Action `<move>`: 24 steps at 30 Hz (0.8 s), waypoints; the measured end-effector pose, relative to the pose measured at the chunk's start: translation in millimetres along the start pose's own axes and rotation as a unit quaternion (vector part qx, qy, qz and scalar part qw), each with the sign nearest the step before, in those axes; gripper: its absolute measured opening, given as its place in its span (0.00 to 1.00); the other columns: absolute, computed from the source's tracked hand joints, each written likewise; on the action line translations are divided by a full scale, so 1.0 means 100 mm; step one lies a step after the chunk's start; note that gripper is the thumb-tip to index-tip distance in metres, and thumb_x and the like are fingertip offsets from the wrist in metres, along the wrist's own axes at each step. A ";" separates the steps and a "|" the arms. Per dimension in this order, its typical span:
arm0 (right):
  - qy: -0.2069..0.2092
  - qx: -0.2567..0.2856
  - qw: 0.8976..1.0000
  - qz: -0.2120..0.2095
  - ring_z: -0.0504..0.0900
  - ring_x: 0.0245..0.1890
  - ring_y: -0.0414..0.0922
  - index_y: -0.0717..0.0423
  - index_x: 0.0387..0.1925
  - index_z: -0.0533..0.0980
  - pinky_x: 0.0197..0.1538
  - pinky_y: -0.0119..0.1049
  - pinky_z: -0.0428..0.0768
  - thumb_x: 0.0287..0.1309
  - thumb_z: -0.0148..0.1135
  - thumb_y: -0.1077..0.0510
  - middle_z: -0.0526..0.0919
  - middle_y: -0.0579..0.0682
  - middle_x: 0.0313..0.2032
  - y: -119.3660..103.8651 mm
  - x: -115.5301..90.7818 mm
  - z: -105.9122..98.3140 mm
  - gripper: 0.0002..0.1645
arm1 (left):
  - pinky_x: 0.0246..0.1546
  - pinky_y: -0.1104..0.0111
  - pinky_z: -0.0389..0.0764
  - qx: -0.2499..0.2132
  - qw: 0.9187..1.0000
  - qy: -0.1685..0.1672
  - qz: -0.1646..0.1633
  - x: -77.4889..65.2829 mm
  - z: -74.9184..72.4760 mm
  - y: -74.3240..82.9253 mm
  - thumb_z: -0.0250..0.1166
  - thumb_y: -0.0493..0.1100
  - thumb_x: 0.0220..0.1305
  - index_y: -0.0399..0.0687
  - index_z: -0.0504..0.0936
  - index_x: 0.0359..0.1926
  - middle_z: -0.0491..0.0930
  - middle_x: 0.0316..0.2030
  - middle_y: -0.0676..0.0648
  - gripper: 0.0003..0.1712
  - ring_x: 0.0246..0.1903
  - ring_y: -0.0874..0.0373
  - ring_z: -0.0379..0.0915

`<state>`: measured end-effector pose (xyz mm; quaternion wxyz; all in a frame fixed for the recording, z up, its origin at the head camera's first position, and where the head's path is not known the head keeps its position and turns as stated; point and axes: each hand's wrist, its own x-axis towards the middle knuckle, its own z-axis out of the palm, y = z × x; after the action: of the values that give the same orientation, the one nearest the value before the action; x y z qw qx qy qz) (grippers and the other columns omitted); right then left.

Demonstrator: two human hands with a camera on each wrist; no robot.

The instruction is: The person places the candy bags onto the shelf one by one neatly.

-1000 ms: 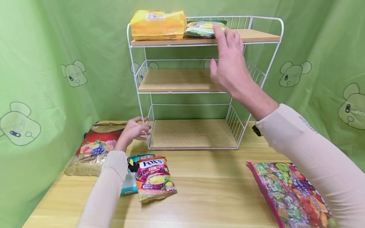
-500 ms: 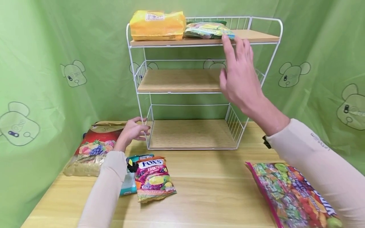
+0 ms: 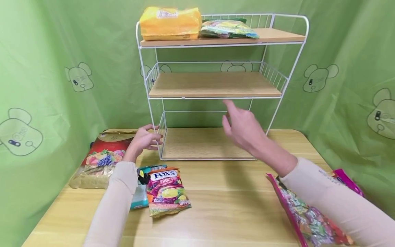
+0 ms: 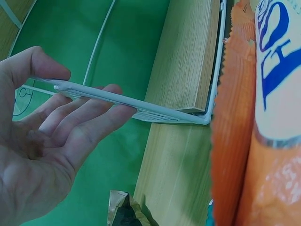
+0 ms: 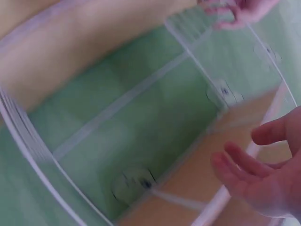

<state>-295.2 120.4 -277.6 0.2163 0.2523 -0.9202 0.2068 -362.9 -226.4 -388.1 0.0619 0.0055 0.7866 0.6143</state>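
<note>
My left hand holds the left front post of a white wire rack with three wooden shelves. In the left wrist view, thumb and fingers lie on either side of the white post. My right hand hangs in front of the rack, between the middle and bottom shelves, and grips nothing. The right wrist view is blurred; the hand's fingers are loosely bent there. On the top shelf lie a yellow packet and, beside it, a green and yellow candy bag.
A FOX'S candy bag lies on the table, partly over a teal bag. A red and gold bag stands at the left. A pink-edged candy bag, partly hidden by my right forearm, lies at the right.
My right hand has left the candy bag on the top shelf, first sliding right, then dropping to below the middle shelf. My left hand stays on the post.
</note>
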 end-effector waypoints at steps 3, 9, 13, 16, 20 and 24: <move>-0.049 0.018 0.998 0.027 0.67 0.12 0.41 0.69 0.70 0.61 0.14 0.32 0.73 0.70 0.48 0.62 0.76 0.52 0.21 0.04 -0.09 0.21 0.30 | 0.47 0.52 0.89 -0.002 1.000 0.000 -0.001 0.00 0.00 0.00 0.63 0.35 0.63 0.41 0.68 0.70 0.82 0.54 0.32 0.34 0.52 0.34 0.81; -0.169 0.105 0.972 0.124 0.76 0.18 0.44 0.70 0.70 0.61 0.19 0.32 0.80 0.71 0.49 0.61 0.84 0.64 0.39 0.03 -0.32 0.61 0.30 | 0.47 0.50 0.89 -0.002 1.000 -0.003 -0.001 0.02 -0.01 -0.01 0.63 0.35 0.64 0.41 0.67 0.70 0.81 0.55 0.30 0.33 0.52 0.34 0.81; -0.206 0.102 0.963 0.139 0.82 0.25 0.45 0.68 0.68 0.64 0.25 0.33 0.83 0.72 0.52 0.57 0.85 0.65 0.46 -0.02 -0.46 0.86 0.29 | 0.48 0.51 0.89 -0.001 1.000 -0.004 0.000 0.02 -0.02 0.01 0.63 0.35 0.64 0.41 0.67 0.70 0.79 0.57 0.28 0.33 0.52 0.33 0.81; -0.214 0.089 0.963 0.137 0.84 0.32 0.44 0.67 0.65 0.68 0.32 0.34 0.85 0.71 0.54 0.55 0.87 0.59 0.41 -0.05 -0.54 1.02 0.28 | 0.48 0.51 0.89 -0.002 1.000 -0.006 0.000 0.03 -0.02 0.00 0.63 0.35 0.64 0.41 0.67 0.71 0.78 0.57 0.28 0.34 0.51 0.36 0.82; -0.237 0.094 0.956 0.148 0.82 0.29 0.42 0.67 0.64 0.70 0.38 0.38 0.85 0.72 0.54 0.52 0.86 0.52 0.35 -0.09 -0.61 1.17 0.28 | 0.48 0.51 0.89 -0.001 1.000 -0.006 -0.001 0.03 -0.01 -0.01 0.63 0.35 0.64 0.41 0.67 0.70 0.82 0.53 0.31 0.34 0.49 0.37 0.83; -0.265 0.117 0.944 0.156 0.84 0.29 0.42 0.69 0.65 0.70 0.44 0.43 0.87 0.73 0.55 0.49 0.88 0.57 0.40 -0.17 -0.66 1.29 0.31 | 0.47 0.51 0.89 0.000 1.000 0.000 -0.002 0.02 -0.01 -0.01 0.63 0.35 0.64 0.41 0.68 0.69 0.85 0.46 0.38 0.33 0.49 0.37 0.83</move>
<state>-272.7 68.7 -411.8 -0.1017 0.1747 -0.9415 0.2698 -365.1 -227.4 -389.1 0.0632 0.0036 0.7866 0.6142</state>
